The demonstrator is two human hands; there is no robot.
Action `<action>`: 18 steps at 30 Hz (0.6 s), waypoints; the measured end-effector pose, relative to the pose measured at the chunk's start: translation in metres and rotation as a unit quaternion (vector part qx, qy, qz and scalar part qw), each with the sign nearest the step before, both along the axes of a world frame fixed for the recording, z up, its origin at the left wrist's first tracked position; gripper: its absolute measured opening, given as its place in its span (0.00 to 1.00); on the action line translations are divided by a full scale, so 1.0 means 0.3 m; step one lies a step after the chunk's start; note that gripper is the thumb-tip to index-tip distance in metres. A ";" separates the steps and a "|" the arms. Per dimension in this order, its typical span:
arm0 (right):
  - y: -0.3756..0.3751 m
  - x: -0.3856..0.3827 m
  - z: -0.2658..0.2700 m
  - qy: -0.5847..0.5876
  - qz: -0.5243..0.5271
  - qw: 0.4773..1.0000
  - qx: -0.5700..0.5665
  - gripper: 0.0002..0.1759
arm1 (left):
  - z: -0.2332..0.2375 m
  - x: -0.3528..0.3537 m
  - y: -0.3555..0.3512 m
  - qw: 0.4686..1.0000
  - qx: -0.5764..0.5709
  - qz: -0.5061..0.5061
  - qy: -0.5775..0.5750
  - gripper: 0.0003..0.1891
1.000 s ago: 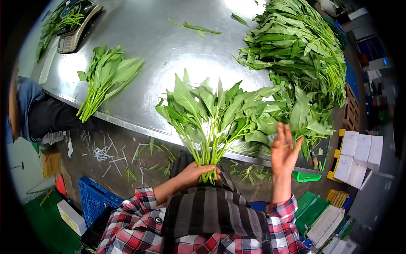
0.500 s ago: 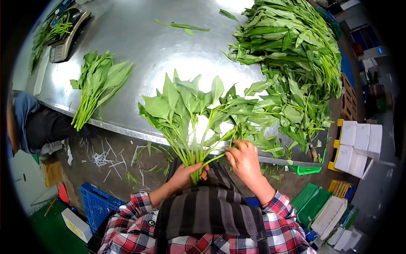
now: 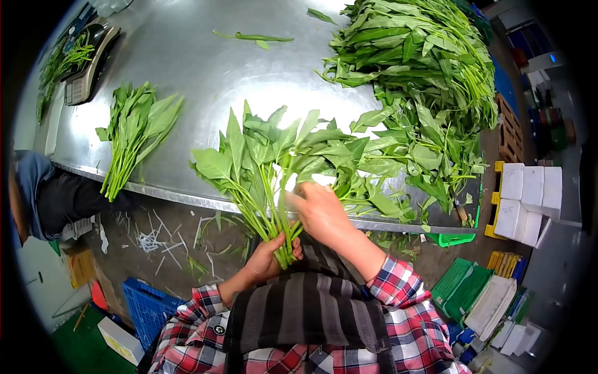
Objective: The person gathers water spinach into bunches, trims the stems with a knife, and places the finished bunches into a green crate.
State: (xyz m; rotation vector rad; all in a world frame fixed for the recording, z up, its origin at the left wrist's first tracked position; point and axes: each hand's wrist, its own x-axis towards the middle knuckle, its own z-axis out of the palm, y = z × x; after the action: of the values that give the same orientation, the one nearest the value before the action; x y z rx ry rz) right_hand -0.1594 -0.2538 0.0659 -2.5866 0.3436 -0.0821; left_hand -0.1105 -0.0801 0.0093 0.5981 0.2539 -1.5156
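My left hand [image 3: 268,257] is wrapped around the lower stems of a leafy green bunch [image 3: 252,159], held upright at the table's front edge. Beside those stems, on their right, is my right hand [image 3: 314,210]; its fingertips are smeared by motion, and what they hold cannot be made out. Loose leafy stems [image 3: 430,153] spread over the metal table [image 3: 205,68] to the right, below a large heap of greens [image 3: 417,50]. A smaller bunch [image 3: 134,131] lies apart on the left.
A scale [image 3: 90,68] with greens on it stands at the back left. A person's dark-clothed leg [image 3: 78,187] is at the left edge. Blue crate [image 3: 146,305], green crate [image 3: 461,287] and white boxes [image 3: 523,193] are around the table.
My right hand has moved left, from the loose stems to the bunch in my left hand. The view has shifted slightly.
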 end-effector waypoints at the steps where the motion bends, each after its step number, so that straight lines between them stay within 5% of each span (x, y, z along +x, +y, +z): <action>1: 0.002 0.017 -0.007 -0.017 0.003 1.000 0.007 0.22 | 0.007 0.000 -0.006 1.000 -0.001 0.004 0.012 0.20; 4: 0.016 0.039 -0.041 -0.048 -0.019 0.998 0.043 0.17 | -0.002 -0.006 -0.007 1.000 -0.020 0.010 0.022 0.20; 7: 0.024 0.047 -0.065 0.089 -0.125 0.971 0.184 0.16 | 0.007 -0.001 -0.009 0.998 0.037 -0.014 -0.057 0.19; 11: 0.039 0.055 -0.100 -0.026 -0.088 0.993 0.069 0.18 | -0.002 -0.003 -0.007 0.996 0.055 -0.025 -0.059 0.22; 14: 0.033 0.082 -0.087 0.064 -0.131 0.986 0.078 0.19 | -0.001 0.004 -0.005 0.996 0.041 -0.046 -0.068 0.24; 18: 0.014 0.070 -0.094 -0.031 -0.033 0.998 -0.053 0.17 | 0.007 0.011 0.000 0.996 0.045 -0.053 -0.051 0.24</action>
State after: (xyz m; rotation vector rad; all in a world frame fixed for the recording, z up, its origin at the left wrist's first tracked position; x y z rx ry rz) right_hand -0.1385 -0.2498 0.0377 -2.6707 0.4113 -0.2091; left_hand -0.1073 -0.0801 0.0115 0.7689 0.2157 -1.5763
